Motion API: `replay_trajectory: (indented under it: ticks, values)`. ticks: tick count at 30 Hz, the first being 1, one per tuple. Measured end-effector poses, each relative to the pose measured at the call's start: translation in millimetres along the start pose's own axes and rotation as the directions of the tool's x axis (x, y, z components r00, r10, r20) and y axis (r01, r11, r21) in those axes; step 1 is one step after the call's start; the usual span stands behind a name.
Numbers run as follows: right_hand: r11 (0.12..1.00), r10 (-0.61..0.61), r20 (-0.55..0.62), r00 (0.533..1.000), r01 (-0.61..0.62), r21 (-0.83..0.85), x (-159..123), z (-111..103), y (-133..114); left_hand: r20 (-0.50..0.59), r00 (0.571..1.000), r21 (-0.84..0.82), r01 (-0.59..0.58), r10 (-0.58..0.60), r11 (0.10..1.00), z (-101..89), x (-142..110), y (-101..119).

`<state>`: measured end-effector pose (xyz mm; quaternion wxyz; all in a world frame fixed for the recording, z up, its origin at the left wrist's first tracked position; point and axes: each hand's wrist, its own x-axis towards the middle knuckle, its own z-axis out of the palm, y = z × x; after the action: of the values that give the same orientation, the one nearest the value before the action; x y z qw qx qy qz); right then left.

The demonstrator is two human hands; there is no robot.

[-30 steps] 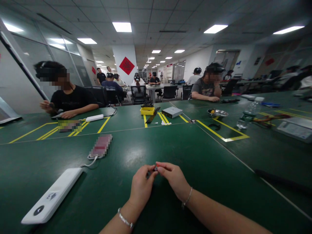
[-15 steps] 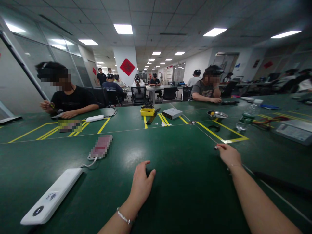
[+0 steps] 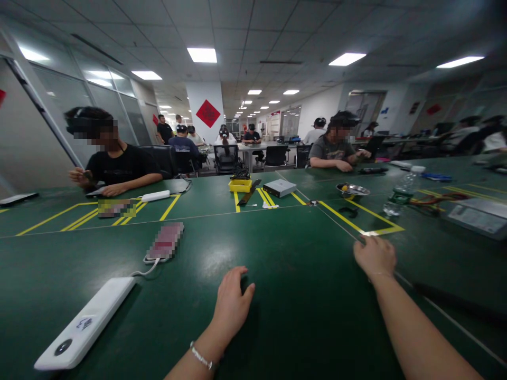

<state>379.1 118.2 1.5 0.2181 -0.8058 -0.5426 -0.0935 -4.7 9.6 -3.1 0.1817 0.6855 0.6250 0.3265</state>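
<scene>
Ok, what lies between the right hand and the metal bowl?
In the head view, yellow tape lines and a dark curved thing, which I cannot identify, lie on the green table between the right hand and the metal bowl.

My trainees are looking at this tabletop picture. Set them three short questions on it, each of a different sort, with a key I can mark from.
1. True or false: the left hand is gripping the plastic bottle.
2. Which of these is nearest the right hand?
A) the white cable
B) the yellow tape corner
C) the red wall diamond
3. Fill in one word: as the camera sees it, the yellow tray stands to the ____ of the grey box.

Key
1. False; it is open, with nothing seen in it.
2. B
3. left
</scene>
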Motion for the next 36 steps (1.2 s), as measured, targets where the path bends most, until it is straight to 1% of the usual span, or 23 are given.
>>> replay_trajectory:
  ticks: [2, 3, 4, 6, 8, 10, 11, 12, 13, 14, 15, 16, 17, 18, 19, 20, 21, 22, 24, 25, 27, 30, 36]
  values:
    - [0.985, -0.171, -0.045, 0.984, 0.172, 0.029, -14, -6, -35, 0.026, 1.000, 0.020, -0.007, 0.007, 1.000, -1.1, 0, 2]
    - [0.959, -0.274, -0.028, 0.961, 0.275, 0.068, -24, -9, -56, 0.042, 0.999, 0.033, -0.009, 0.008, 0.999, -1.6, -1, 3]
    - [0.916, -0.383, 0.017, 0.924, 0.378, 0.134, -37, -12, -77, 0.061, 0.998, 0.048, -0.013, 0.010, 0.999, -1.8, -1, 3]
    - [0.799, -0.569, 0.132, 0.811, 0.509, 0.319, -69, -16, -118, 0.109, 0.994, 0.089, -0.029, 0.019, 0.996, -1.1, -2, 5]
    - [0.680, -0.704, 0.232, 0.671, 0.544, 0.491, -104, -17, -149, 0.160, 0.986, 0.147, -0.068, 0.044, 0.987, 1.0, -4, 6]
    - [0.586, -0.789, 0.286, 0.544, 0.525, 0.617, -133, -15, -167, 0.202, 0.976, 0.217, -0.119, 0.075, 0.969, 3.4, -5, 6]
    - [0.553, -0.814, 0.299, 0.498, 0.508, 0.660, -142, -13, -172, 0.219, 0.972, 0.247, -0.135, 0.081, 0.960, 4.3, -6, 6]
    - [0.531, -0.830, 0.305, 0.467, 0.494, 0.688, -147, -11, -174, 0.234, 0.968, 0.269, -0.150, 0.086, 0.951, 4.8, -6, 6]
    - [0.523, -0.836, 0.310, 0.453, 0.486, 0.700, -147, -10, -173, 0.245, 0.965, 0.284, -0.159, 0.088, 0.946, 4.8, -6, 6]
    - [0.531, -0.832, 0.314, 0.458, 0.489, 0.692, -143, -9, -170, 0.252, 0.964, 0.294, -0.163, 0.088, 0.942, 4.5, -7, 6]
    - [0.557, -0.816, 0.319, 0.482, 0.505, 0.659, -134, -8, -164, 0.256, 0.963, 0.299, -0.165, 0.087, 0.940, 3.9, -7, 6]
    - [0.603, -0.784, 0.321, 0.531, 0.530, 0.597, -121, -8, -155, 0.258, 0.962, 0.301, -0.165, 0.086, 0.939, 3.1, -6, 7]
    - [0.668, -0.732, 0.316, 0.603, 0.547, 0.505, -106, -8, -144, 0.259, 0.962, 0.300, -0.163, 0.085, 0.940, 2.2, -6, 7]
    - [0.743, -0.661, 0.298, 0.689, 0.545, 0.389, -89, -8, -130, 0.259, 0.962, 0.296, -0.161, 0.083, 0.942, 1.4, -6, 7]
    - [0.821, -0.566, 0.260, 0.782, 0.510, 0.256, -72, -8, -113, 0.258, 0.963, 0.291, -0.157, 0.081, 0.944, 0.6, -6, 8]
    - [0.884, -0.467, 0.220, 0.857, 0.448, 0.131, -56, -8, -95, 0.257, 0.963, 0.286, -0.154, 0.079, 0.946, -0.1, -6, 8]
    - [0.929, -0.367, 0.186, 0.912, 0.368, 0.026, -42, -8, -75, 0.256, 0.964, 0.281, -0.151, 0.077, 0.948, -0.5, -6, 8]
    - [0.961, -0.260, 0.161, 0.952, 0.271, -0.054, -29, -7, -56, 0.254, 0.964, 0.278, -0.147, 0.075, 0.949, -0.8, -6, 8]
    - [0.985, -0.097, 0.183, 0.978, 0.121, -0.125, -12, -5, -21, 0.251, 0.965, 0.274, -0.142, 0.072, 0.951, -0.8, -7, 8]
    - [0.987, -0.049, 0.210, 0.977, 0.079, -0.137, -7, -4, -7, 0.249, 0.966, 0.271, -0.142, 0.073, 0.952, -0.6, -7, 8]
    - [0.989, -0.009, 0.259, 0.966, 0.047, -0.139, -2, -2, 11, 0.244, 0.966, 0.265, -0.146, 0.080, 0.953, -0.1, -7, 7]
    - [0.992, 0.005, 0.276, 0.961, 0.030, -0.122, -1, 0, 16, 0.240, 0.967, 0.255, -0.148, 0.085, 0.956, 0.5, -7, 6]
    - [0.999, 0.033, 0.255, 0.966, -0.023, -0.043, -3, -5, 7, 0.245, 0.966, 0.257, -0.151, 0.087, 0.955, -1.0, -7, 5]
